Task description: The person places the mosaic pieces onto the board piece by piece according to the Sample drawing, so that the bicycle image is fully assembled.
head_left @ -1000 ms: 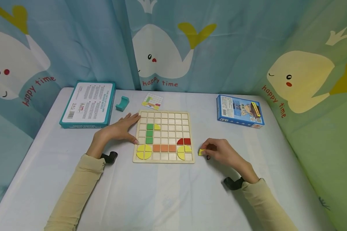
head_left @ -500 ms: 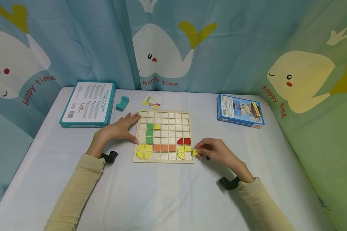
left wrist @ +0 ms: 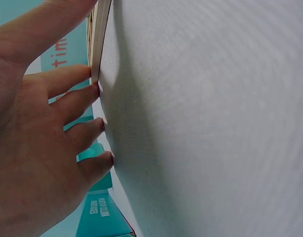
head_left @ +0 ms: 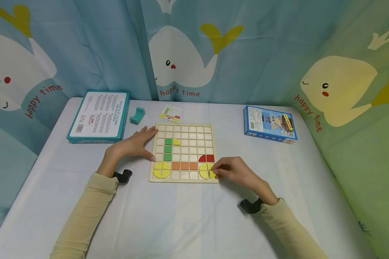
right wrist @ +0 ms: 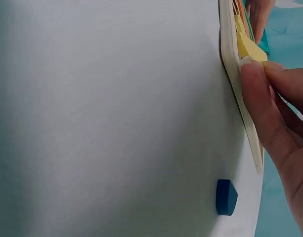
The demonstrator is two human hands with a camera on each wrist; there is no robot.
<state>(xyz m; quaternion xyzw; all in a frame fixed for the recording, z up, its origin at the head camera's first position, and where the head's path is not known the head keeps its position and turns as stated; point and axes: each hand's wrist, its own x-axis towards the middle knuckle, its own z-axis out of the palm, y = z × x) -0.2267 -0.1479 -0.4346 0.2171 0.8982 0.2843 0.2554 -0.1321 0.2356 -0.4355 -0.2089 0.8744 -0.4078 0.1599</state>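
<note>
A wooden grid board (head_left: 184,175) lies on the white-covered table, with green, orange, red and yellow tiles in several squares. My right hand (head_left: 235,172) pinches a yellow quarter-circle tile (head_left: 211,175) between thumb and fingertip at the board's lower right corner square. In the right wrist view this tile (right wrist: 250,48) looks tilted above the board's rim. Three yellow quarters surround that corner square. My left hand (head_left: 133,146) rests with spread fingers against the board's left edge; thumb and fingertips touch its side in the left wrist view.
Near the right hand lies a small blue piece (right wrist: 225,197), hidden in the head view. Behind the board are a pattern card (head_left: 171,113) and a teal holder (head_left: 137,116). A teal box (head_left: 97,115) stands at left, a blue box (head_left: 269,124) at right. Curtains enclose the table.
My right hand has moved left from beside the board, carrying the yellow quarter-circle tile onto the lower right corner square. The left hand has stayed in place.
</note>
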